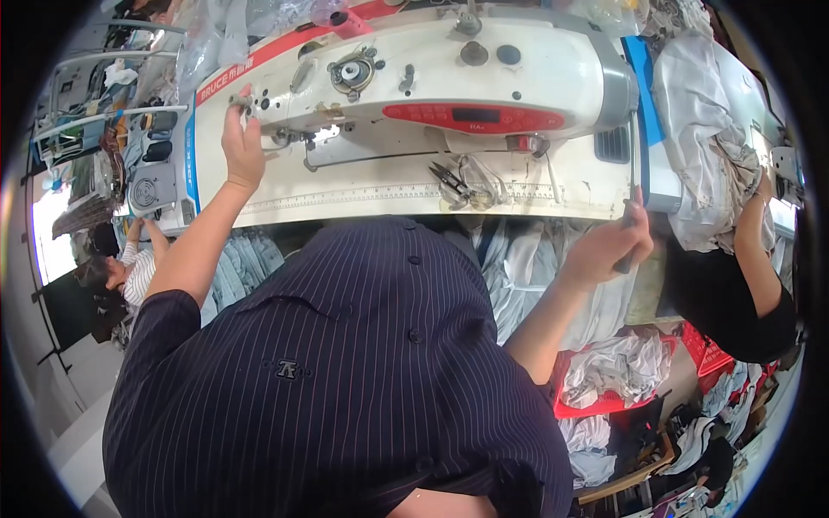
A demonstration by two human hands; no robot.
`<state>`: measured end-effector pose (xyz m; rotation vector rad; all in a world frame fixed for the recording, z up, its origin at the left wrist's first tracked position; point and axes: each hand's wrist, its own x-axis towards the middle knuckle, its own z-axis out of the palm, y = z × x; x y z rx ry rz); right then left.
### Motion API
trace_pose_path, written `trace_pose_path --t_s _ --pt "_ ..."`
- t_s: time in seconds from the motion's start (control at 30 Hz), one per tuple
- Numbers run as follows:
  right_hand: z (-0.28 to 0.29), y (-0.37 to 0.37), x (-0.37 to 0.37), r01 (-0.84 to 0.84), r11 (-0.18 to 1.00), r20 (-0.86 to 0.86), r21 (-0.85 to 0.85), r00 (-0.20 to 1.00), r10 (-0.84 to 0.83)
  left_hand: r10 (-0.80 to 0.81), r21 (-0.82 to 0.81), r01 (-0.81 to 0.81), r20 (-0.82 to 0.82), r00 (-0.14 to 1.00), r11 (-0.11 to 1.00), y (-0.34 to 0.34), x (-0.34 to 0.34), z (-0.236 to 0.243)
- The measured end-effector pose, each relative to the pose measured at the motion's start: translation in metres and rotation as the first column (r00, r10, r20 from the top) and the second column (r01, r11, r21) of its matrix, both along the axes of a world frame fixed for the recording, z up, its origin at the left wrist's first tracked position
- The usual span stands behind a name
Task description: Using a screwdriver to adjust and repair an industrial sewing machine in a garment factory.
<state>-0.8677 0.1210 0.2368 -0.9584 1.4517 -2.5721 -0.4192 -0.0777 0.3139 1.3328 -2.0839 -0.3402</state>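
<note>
A white industrial sewing machine (553,69) with a red control panel (475,115) spans the bench in front of me. My left hand (242,148) is raised at the machine's left end, its fingertips closed about a small metal knob (241,102). At the right end of the machine, my right hand (611,248) is wrapped round the dark handle of a screwdriver (635,164), whose long thin shaft points away from me. Between the hands, a pair of dark-bladed thread snips (449,179) lies on the bed, beside a printed ruler strip (345,198).
A pink thread cone (350,24) stands behind the machine. Pale fabric (699,129) is heaped on the bench at right, where a co-worker's arm (753,237) reaches in. A red basket of cloth (615,380) sits below on the right. Another person (129,272) works far left.
</note>
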Motion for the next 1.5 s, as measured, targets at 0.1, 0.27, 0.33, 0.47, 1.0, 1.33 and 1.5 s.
trace_pose_path --t_s 0.1,0.27,0.33,0.47,1.0,1.33,1.5 --pt "0.030 -0.025 -0.015 0.047 0.974 -0.231 0.222 0.973 0.006 0.012 -0.022 -0.012 -0.007 1.000 1.000 -0.002 0.006 -0.004" --pt "0.126 -0.115 -0.067 0.095 0.824 -0.348 0.559 0.928 0.130 0.011 -0.063 -0.015 -0.062 0.998 0.998 0.000 0.002 -0.006" --pt "0.151 -0.197 -0.097 0.399 0.516 -0.565 0.758 0.797 0.215 0.012 -0.075 -0.017 -0.063 0.998 0.997 -0.001 -0.001 -0.005" --pt "0.139 -0.254 -0.087 0.321 0.546 -0.530 0.774 0.800 0.282 0.017 -0.058 -0.018 -0.022 1.000 0.998 -0.003 0.006 -0.005" --pt "0.061 -0.062 -0.024 0.225 0.905 -0.581 0.361 0.813 0.030 0.075 -0.031 -0.075 0.013 0.997 0.997 0.005 0.006 0.000" --pt "0.101 -0.275 -0.099 0.592 0.343 -0.682 0.730 0.667 0.300 0.016 -0.069 -0.015 0.012 1.000 0.997 -0.001 -0.002 0.002" --pt "0.091 -0.124 -0.069 -0.055 0.913 -0.308 0.403 0.932 0.192 0.034 -0.050 -0.033 0.019 0.999 0.998 0.003 0.002 0.007"
